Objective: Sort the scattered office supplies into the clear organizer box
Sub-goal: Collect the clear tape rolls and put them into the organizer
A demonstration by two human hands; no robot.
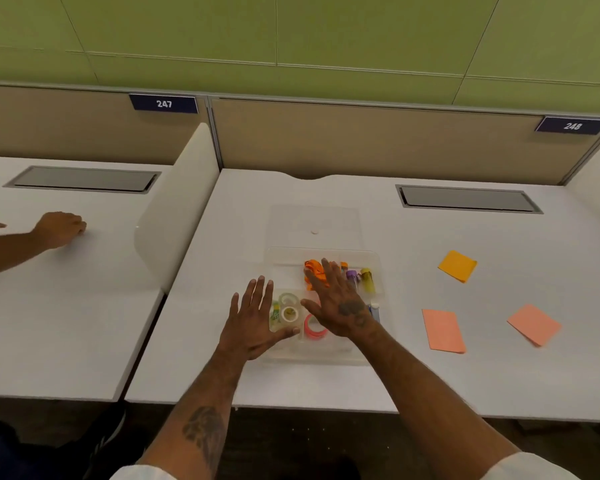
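In the head view, the left hand (253, 323) and right hand (336, 306) are held over the clear organizer box (309, 358), fingers spread wide, nothing gripped. The pink sticky-note pad (443, 330) just right of the box is best pinched by its edges.

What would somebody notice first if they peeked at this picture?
Probably the left hand and right hand, spread open over the clear organizer box in the middle of the white desk. Inside the box, a pink tape roll shows near the front and an orange tangle at the back. To the right, loose on the desk, lie an orange sticky note, a pink sticky note and a second pink sticky note.
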